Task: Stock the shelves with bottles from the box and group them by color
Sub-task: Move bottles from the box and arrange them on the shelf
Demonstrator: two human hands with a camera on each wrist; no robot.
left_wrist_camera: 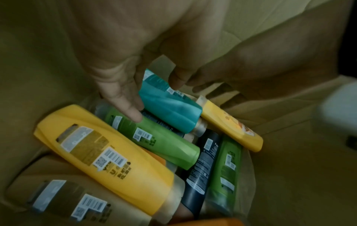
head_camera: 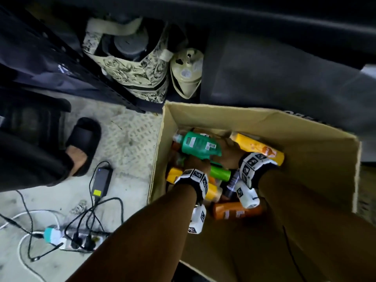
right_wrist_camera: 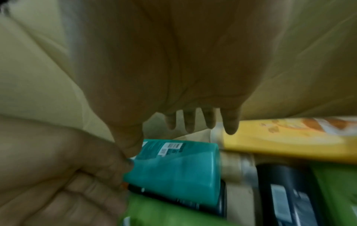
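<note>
While both forearms reach down into the cardboard box, the left hand pinches the teal bottle between thumb and fingers. The right hand hovers just beside it with straight, spread fingers, holding nothing. The teal bottle lies on the heap near the box's far wall (tall sides leave little room). Glossy plastic bottles lie crisscrossed beneath: a yellow bottle, a green bottle and a black bottle.
</note>
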